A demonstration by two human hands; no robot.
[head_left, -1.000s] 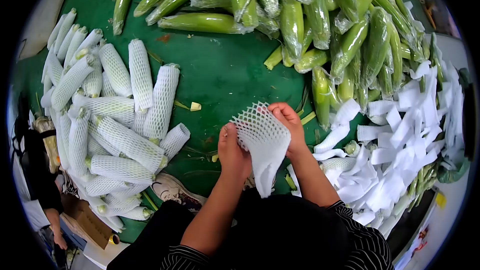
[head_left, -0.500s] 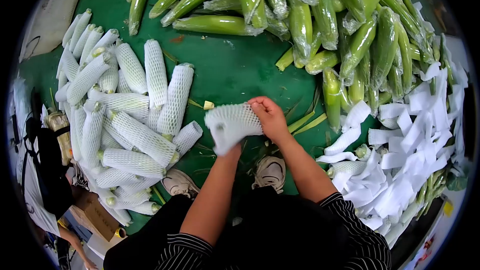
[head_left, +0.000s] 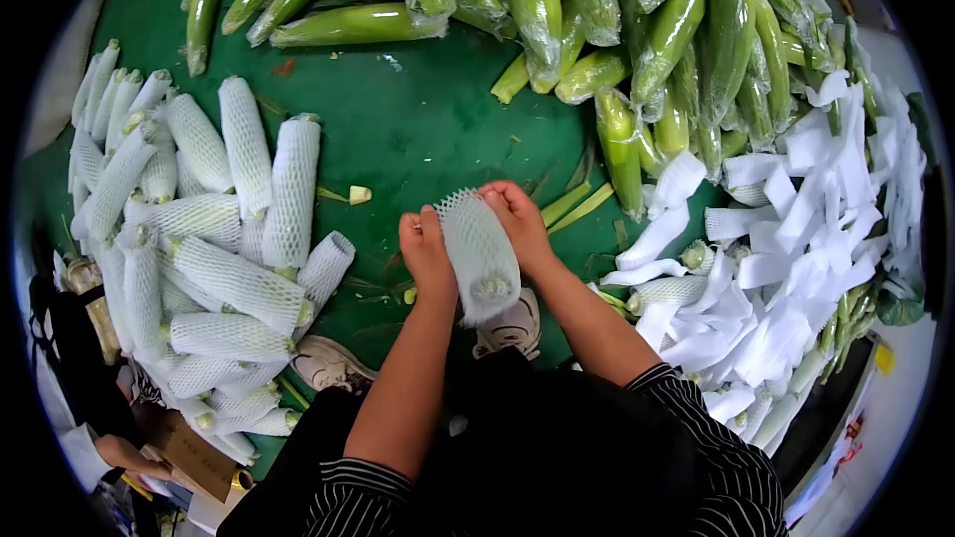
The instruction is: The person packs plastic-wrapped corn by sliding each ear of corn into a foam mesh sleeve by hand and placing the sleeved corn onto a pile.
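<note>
Between my hands hangs a white foam net sleeve (head_left: pixel 477 244), its zigzag rim at the top and its body hanging downward. My left hand (head_left: pixel 428 251) is closed at the left side of the rim, fingertips pinched together. On the right side of the rim, my right hand (head_left: pixel 517 224) pinches the mesh. A paler round patch shows through the sleeve's lower end; I cannot tell whether anything is inside. Left of my hands lies a pile of net-sleeved corn cobs (head_left: pixel 239 268). A small pale cut piece (head_left: pixel 359 195) rests on the green surface (head_left: pixel 398 129).
Plastic-wrapped green corn ears (head_left: pixel 537 10) are heaped at the top and upper right. Loose white foam sleeves (head_left: pixel 776 278) cover more produce at the right. My shoes (head_left: pixel 333 363) stand below my hands. A cardboard box (head_left: pixel 189 452) and another person's hand (head_left: pixel 129 455) are at lower left.
The sleeve has swung from lying sideways to hanging downward. My left hand, earlier mostly hidden behind or in the sleeve, now shows at its rim. The view has shifted rightward and down.
</note>
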